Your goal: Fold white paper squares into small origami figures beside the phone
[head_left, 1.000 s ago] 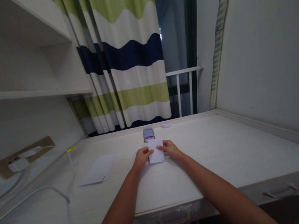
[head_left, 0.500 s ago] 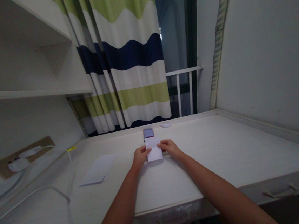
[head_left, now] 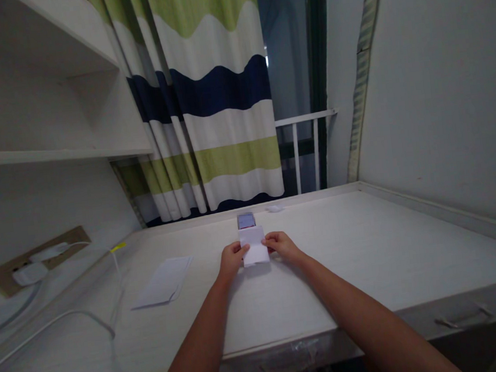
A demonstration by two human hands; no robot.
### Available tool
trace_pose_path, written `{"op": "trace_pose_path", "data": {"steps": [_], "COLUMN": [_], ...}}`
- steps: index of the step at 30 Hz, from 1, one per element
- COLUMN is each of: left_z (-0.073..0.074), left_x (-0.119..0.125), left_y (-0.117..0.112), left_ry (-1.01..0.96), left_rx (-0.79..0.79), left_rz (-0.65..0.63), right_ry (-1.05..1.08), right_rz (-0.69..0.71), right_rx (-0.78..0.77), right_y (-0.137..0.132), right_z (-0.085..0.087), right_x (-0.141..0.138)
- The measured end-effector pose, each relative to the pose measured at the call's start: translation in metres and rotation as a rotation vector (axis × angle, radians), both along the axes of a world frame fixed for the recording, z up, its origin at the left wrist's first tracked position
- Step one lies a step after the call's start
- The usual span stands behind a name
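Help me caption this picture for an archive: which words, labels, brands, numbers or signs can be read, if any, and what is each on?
No text is readable.
Phone: screen content too small and blurred to read.
Held paper: no writing can be made out.
Papers on the desk: none made out either.

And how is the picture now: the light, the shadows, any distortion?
In the head view, the light is dim overall; in the head view, a soft shadow lies on the desk just below the held paper; also in the head view, the shelf looks stretched, probably by a wide lens.
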State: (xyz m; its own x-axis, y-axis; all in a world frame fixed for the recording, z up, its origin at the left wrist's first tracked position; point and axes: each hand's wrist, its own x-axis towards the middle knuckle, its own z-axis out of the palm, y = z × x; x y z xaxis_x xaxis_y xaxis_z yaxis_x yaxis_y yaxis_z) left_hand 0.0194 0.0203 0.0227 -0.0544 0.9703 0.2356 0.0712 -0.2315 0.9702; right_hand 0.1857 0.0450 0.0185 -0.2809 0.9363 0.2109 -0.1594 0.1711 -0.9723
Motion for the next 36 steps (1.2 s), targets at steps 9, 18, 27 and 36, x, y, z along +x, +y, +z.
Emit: {"op": "trace_pose_path", "data": {"steps": [9, 18, 27, 36], "left_z": [0.004, 0.004, 0.006, 0.008], "left_x": [0.001, 0.000, 0.000, 0.001], "left_y": [-0.003, -0.002, -0.003, -0.004], "left_ry": [-0.036, 0.018, 0.004, -0.002], "left_rx": [0.004, 0.033, 0.050, 0.054], "left_rz": [0.005, 0.043, 0.078, 0.090], "right_ry": [-0.021, -0.044, -0.071, -0.100], "right_rz": [0.022, 0.055, 0.041, 0.101], "right_rx": [-0.019, -0.007, -0.002, 0.019], "right_y": [0.003, -0.006, -0.007, -0.002], "right_z": [-0.002, 0.003, 0.004, -0.003], "right_x": [0.000, -0.001, -0.001, -0.002]}}
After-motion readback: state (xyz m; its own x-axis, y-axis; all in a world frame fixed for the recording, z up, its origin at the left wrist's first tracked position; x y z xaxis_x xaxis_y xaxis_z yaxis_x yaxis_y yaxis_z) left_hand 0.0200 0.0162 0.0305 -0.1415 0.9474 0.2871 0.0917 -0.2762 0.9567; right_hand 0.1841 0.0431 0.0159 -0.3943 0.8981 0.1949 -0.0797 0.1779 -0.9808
